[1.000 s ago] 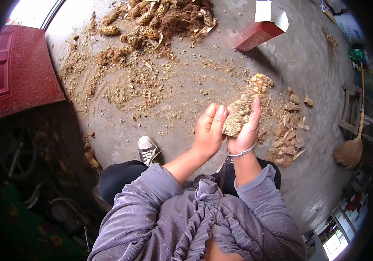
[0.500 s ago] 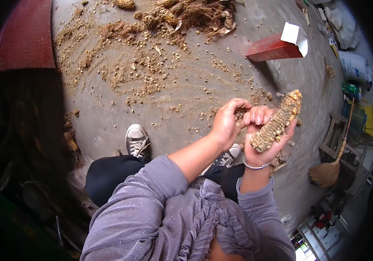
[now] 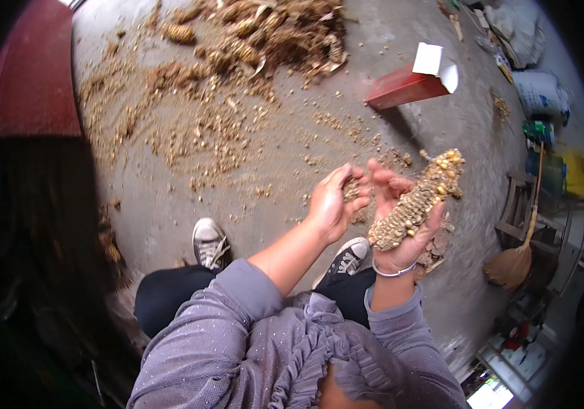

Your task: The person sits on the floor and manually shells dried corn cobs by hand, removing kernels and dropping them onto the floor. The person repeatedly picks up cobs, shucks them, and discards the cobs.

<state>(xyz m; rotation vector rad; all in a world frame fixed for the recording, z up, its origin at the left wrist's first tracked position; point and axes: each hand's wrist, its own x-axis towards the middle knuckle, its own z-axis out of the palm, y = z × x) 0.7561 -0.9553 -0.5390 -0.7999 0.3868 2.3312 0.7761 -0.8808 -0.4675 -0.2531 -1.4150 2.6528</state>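
A mostly stripped corn cob [image 3: 411, 206], with some yellow kernels left near its upper end, lies slantwise across the palm of my right hand [image 3: 406, 253]. The thumb braces one side of the cob while the fingers on the other side are loosely raised. Just left of it, my left hand [image 3: 331, 204] is apart from the cob, its fingers slightly curled and spaced. Whether loose kernels lie in its palm I cannot tell. Below both hands, scattered corn kernels [image 3: 220, 140] cover the concrete floor.
A heap of cobs and brown husk debris [image 3: 285, 41] lies ahead. An open red box [image 3: 411, 85] stands ahead to the right. A red panel [image 3: 29, 82] is at far left. On the right are a broom [image 3: 512, 264], a wooden stool [image 3: 513, 204] and white sacks [image 3: 537, 92].
My left hand has drawn back left from the cob, and its fingers have loosened. My right hand's fingers have uncurled while the cob stays in its palm. The view has shifted slightly.
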